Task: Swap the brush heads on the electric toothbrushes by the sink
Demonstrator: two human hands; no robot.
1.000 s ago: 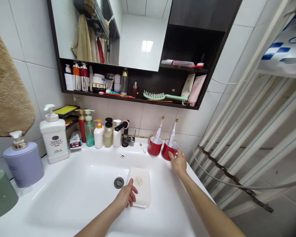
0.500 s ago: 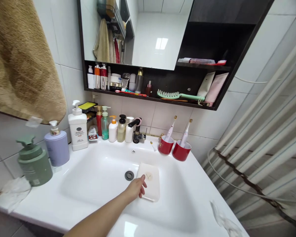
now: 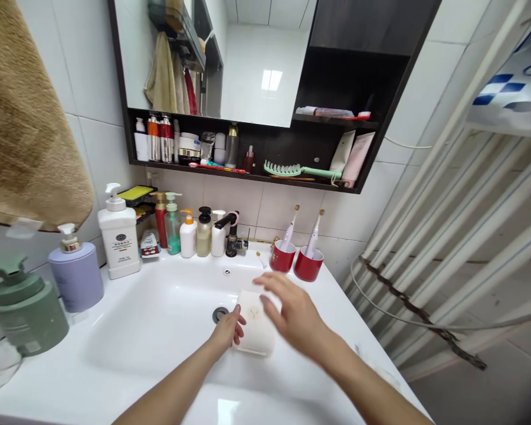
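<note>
A flat, off-white rectangular piece (image 3: 254, 327) with rounded corners and a small brownish mark lies in the white sink (image 3: 128, 336), right of the dark drain (image 3: 220, 315). My left hand (image 3: 228, 328) is at its left edge, thumb up and fingers loosely bent; I cannot tell whether it touches. Above the piece's right side hovers my right hand (image 3: 294, 307), fingers spread and slightly curved, holding nothing. The right hand covers part of the piece's right edge. A black faucet (image 3: 232, 236) stands behind the sink.
Two red cups (image 3: 308, 264) with electric toothbrushes stand at the back right. Several pump bottles (image 3: 189, 236) line the back left, with a lilac bottle (image 3: 76, 274) and green bottle (image 3: 29, 313) nearer. A dark mirror cabinet (image 3: 248, 177) overhangs the sink.
My right hand has come in from the lower right to above the white piece. My left hand stays by its left edge. The whole view has shifted rightward.
</note>
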